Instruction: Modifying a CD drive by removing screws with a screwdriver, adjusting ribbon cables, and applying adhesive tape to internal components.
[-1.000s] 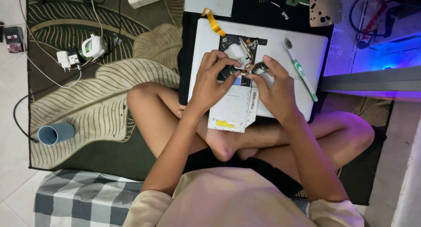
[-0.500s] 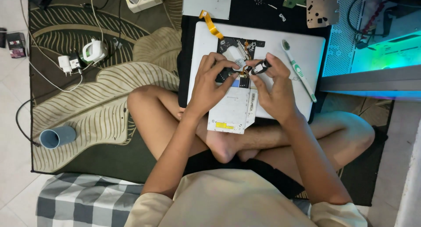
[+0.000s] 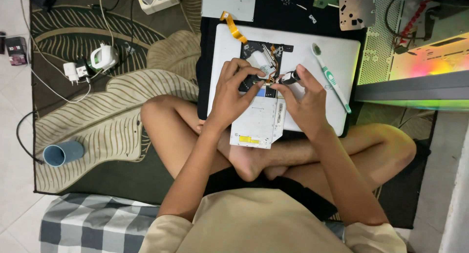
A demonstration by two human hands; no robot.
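Seated cross-legged on a leaf-patterned rug, head view looking straight down. Left hand spread over the opened optical drive, fingertips pressing on its dark exposed mechanism. Right hand pinched shut on a small dark screwdriver, tip meeting the orange flex cable at the drive's middle. Hands close together, nearly touching over the mechanism. Drive resting on a white laptop lid, near end overhanging toward the crossed legs. Green-and-white toothbrush lying on the lid just right of the right hand. Orange ribbon cable at the lid's far left corner. Far off, a perforated metal plate and small loose parts on black cloth. On the left, white chargers with cords on the rug, and a blue cup tipped on its side near the rug's edge. Checked fabric at near left.
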